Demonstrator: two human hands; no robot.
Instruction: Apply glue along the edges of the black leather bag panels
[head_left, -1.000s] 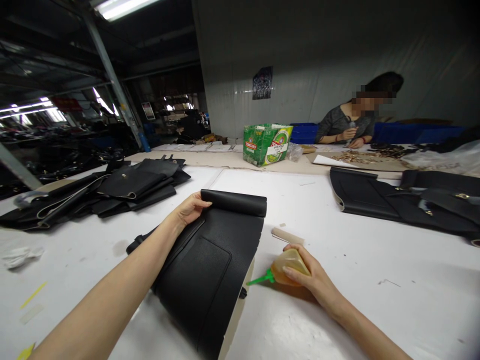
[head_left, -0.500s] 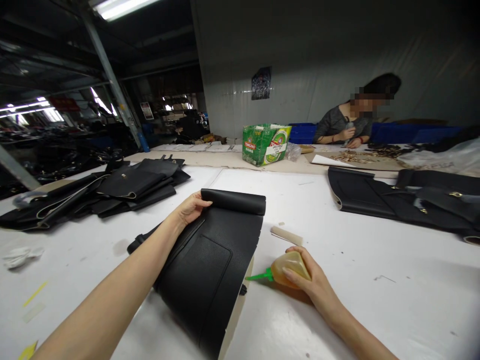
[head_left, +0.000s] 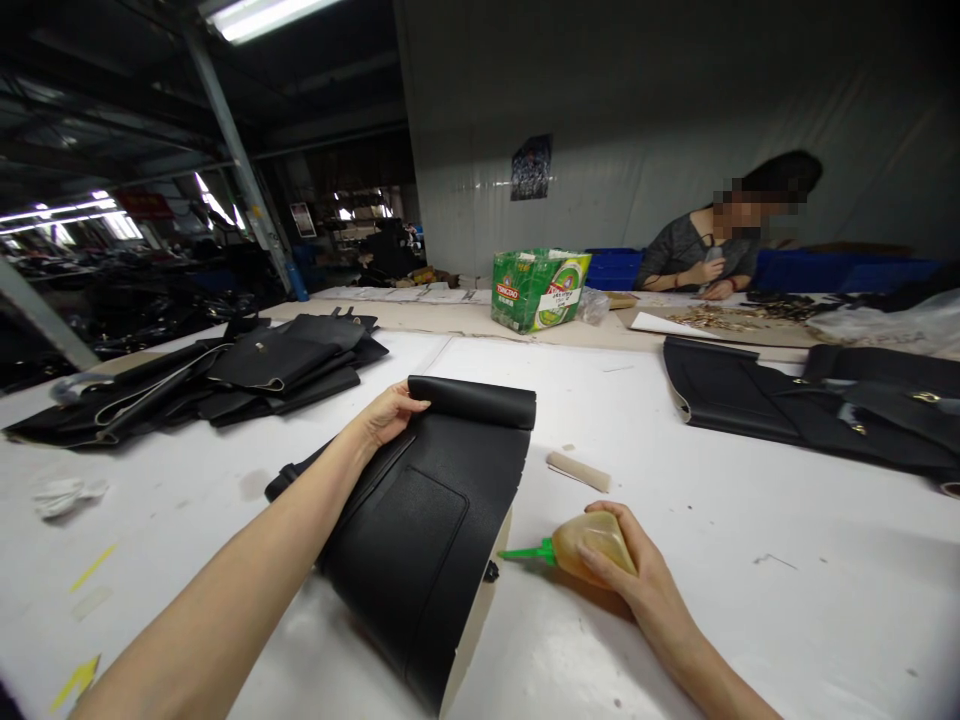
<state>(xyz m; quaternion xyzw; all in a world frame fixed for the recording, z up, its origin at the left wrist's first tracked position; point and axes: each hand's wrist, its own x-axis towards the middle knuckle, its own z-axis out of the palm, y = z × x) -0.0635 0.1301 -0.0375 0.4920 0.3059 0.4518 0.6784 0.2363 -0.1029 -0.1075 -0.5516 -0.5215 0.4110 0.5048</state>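
A black leather bag panel (head_left: 427, 520) lies bowed over the white table (head_left: 675, 470) in front of me, its far edge rolled over. My left hand (head_left: 386, 415) grips that rolled edge at its left end, fingers curled on it. My right hand (head_left: 637, 565) is wrapped round an amber glue bottle (head_left: 589, 545) with a green nozzle that points left at the panel's pale right edge. The bottle rests low on the table.
A small beige stick (head_left: 577, 471) lies beyond the bottle. Piles of black leather pieces sit at left (head_left: 247, 375) and right (head_left: 810, 405). A green carton (head_left: 536, 288) stands at the back, where another person (head_left: 705, 255) works beside blue bins.
My right hand and the glue bottle have slid slightly toward me and to the right. The left hand keeps its hold on the rolled edge.
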